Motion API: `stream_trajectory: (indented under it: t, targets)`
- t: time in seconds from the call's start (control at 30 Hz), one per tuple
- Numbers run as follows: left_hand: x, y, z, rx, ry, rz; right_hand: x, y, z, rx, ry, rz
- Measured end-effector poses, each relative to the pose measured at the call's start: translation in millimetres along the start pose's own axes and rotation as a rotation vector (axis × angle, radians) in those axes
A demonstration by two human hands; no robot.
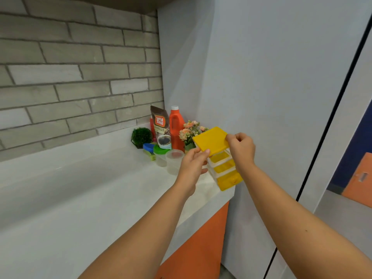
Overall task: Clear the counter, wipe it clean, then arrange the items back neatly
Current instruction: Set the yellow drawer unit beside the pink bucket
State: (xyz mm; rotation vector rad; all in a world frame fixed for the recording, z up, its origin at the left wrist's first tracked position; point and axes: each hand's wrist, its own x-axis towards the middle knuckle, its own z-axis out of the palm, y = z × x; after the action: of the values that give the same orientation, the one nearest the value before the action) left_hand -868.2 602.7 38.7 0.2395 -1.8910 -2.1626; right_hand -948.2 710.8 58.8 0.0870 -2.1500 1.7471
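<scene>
A small yellow drawer organiser [222,164] with white frame and three drawers stands at the counter's right end, against the grey side panel. My left hand [193,165] grips its left side, thumb on the front edge of the yellow top. My right hand [241,149] pinches the top's right corner. Behind it stand pink artificial flowers [190,131], an orange bottle [176,127], a brown coffee pouch [162,127] and a small green plant [141,136]. A clear plastic cup [174,161], a green-lidded tub [161,156] and a blue-lidded tub [149,149] sit in front.
The white counter [90,188] stretches left along a grey brick wall [70,77]. A tall grey panel [271,97] bounds the right end. Orange cabinet doors [195,248] lie below the counter edge.
</scene>
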Motion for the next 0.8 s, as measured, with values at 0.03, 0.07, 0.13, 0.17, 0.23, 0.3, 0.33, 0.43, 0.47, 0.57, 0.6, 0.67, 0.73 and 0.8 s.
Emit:
stream_trajectory:
  t: [0.03,0.07,0.13,0.17,0.23,0.3,0.33,0.43,0.47,0.57,0.6,0.67,0.73,0.8]
  targets:
    - [-8.6,6.8,-12.3,0.015,-0.012,0.034,-10.2,-11.2,5.6,0.014,-0.002,-0.019]
    - [-17.6,12.6,-24.8,0.041,-0.023,0.07,-20.7,-21.8,11.9,0.028,-0.012,-0.034]
    - [-35.3,21.0,-51.4,0.09,-0.034,0.127,-43.5,-41.3,25.1,0.054,-0.044,-0.066]
    - [-43.9,24.6,-65.5,0.1,-0.034,0.144,-55.2,-49.7,32.5,0.067,-0.063,-0.079]
    - [-59.6,30.3,-94.6,0.11,-0.018,0.158,-78.7,-63.9,49.0,0.099,-0.112,-0.082]
    - [-74.7,34.6,-124.9,0.134,0.012,0.163,-102.2,-74.3,68.8,0.123,-0.162,-0.068]
    - [-82.8,36.3,-140.0,0.151,0.03,0.167,-113.9,-78.3,79.8,0.139,-0.19,-0.058]
    - [-108.4,40.2,-186.4,0.2,0.087,0.177,-151.1,-89.9,112.6,0.184,-0.279,-0.017]
    - [-117.5,41.2,-202.0,0.215,0.104,0.18,-163.9,-93.4,123.5,0.185,-0.313,-0.005]
    - [-144.2,43.6,-247.2,0.254,0.154,0.171,-200.7,-104.5,156.4,0.204,-0.423,0.024]
    - [-152.6,44.1,-261.3,0.265,0.168,0.169,-212.1,-108.2,167.4,0.212,-0.454,0.03]
    - [-167.4,45.0,-289.1,0.278,0.192,0.17,-233.1,-115.6,188.8,0.221,-0.5,0.041]
    - [-179.2,45.6,-316.2,0.3,0.216,0.172,-251.8,-122.2,209.8,0.225,-0.538,0.049]
    - [-188.7,45.2,-341.8,0.37,0.23,0.166,-267.9,-127.9,230.7,0.229,-0.574,0.07]
